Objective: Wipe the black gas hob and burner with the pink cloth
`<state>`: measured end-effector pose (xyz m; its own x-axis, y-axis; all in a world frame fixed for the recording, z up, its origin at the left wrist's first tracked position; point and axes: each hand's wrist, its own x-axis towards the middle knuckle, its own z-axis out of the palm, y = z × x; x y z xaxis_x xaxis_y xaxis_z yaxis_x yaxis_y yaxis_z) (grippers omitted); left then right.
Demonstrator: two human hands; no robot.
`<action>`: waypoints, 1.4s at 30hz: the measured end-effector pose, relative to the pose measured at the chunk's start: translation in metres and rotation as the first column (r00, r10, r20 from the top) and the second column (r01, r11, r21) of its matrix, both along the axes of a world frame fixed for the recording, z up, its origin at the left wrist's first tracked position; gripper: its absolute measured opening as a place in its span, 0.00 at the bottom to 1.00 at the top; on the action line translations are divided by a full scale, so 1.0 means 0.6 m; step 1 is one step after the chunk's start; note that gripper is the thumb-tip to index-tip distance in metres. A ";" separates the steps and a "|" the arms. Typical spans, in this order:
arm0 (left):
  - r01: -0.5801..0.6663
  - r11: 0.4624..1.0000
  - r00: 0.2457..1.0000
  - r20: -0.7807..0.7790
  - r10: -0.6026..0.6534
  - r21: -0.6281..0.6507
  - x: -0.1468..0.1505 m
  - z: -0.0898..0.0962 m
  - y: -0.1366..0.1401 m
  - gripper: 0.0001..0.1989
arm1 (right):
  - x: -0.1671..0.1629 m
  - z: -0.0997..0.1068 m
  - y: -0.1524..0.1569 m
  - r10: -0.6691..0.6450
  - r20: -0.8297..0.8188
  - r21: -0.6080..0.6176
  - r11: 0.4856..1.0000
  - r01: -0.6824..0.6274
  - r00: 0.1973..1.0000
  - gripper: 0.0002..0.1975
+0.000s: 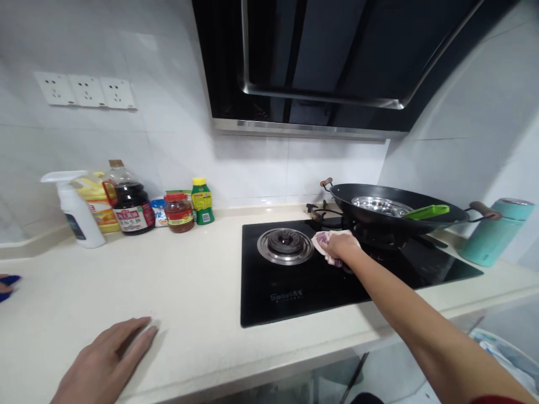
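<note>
A round black wok with wooden handles (370,220) holds a shiny steel dish (377,206) and a bright-green utensil (427,212); a clear plastic bottle (128,196) contains dark liquid. On the glossy black hob (265,306), the right hand (342,247) grips a bunched pink-and-white cloth (320,242) beside the round metal burner (285,247). The left hand (107,359), loosely spread, holding nothing, rests on the cream desk (202,280).

Free passage: countertop (197,280), left-centre, between left hand (105,362) and hob (273,275). Obstructions: wok (404,195), right, handles projecting; range hood (324,56), top; spray bottle (80,213) and soy sauce bottle (131,205), left.
</note>
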<state>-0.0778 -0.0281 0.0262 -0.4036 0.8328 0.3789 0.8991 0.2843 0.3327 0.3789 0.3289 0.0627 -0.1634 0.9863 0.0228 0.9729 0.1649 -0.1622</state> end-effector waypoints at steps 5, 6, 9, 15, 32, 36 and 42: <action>0.011 1.000 0.999 -0.036 -0.011 -0.004 0.002 0.000 0.000 0.24 | -0.022 -0.008 -0.044 0.057 0.105 0.078 0.995 -0.065 0.993 0.33; 0.007 1.000 0.999 -0.035 -0.007 -0.007 0.003 0.000 0.000 0.24 | -0.025 -0.008 -0.055 0.081 0.117 0.096 0.991 -0.092 0.990 0.33; -0.008 1.000 1.000 -0.024 0.008 -0.016 0.000 -0.003 0.000 0.26 | -0.032 -0.009 -0.097 0.163 0.142 0.160 0.970 -0.185 0.976 0.31; 0.008 0.999 1.000 -0.006 -0.009 -0.052 -0.018 -0.018 0.005 0.30 | -0.027 -0.018 -0.213 0.340 0.151 0.267 0.890 -0.369 0.928 0.20; -0.016 1.000 1.000 0.014 0.016 0.003 -0.005 -0.010 0.007 0.26 | 0.238 -0.056 -0.255 0.328 -0.353 0.097 0.944 -0.315 0.876 0.34; -0.025 0.998 1.000 -0.007 0.025 -0.065 -0.012 -0.008 0.008 0.28 | 0.219 -0.052 -0.232 0.361 -0.426 0.019 0.920 -0.390 0.830 0.40; 0.001 1.000 0.998 -0.065 -0.001 0.000 -0.017 -0.019 0.009 0.23 | 0.200 -0.043 -0.167 0.290 -0.497 0.020 0.946 -0.323 0.818 0.27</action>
<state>-0.0879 -0.0229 0.0146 -0.3772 0.8334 0.4040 0.9191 0.2832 0.2739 0.4988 0.2289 0.0371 -0.4413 0.8892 0.1206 0.6655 0.4144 -0.6208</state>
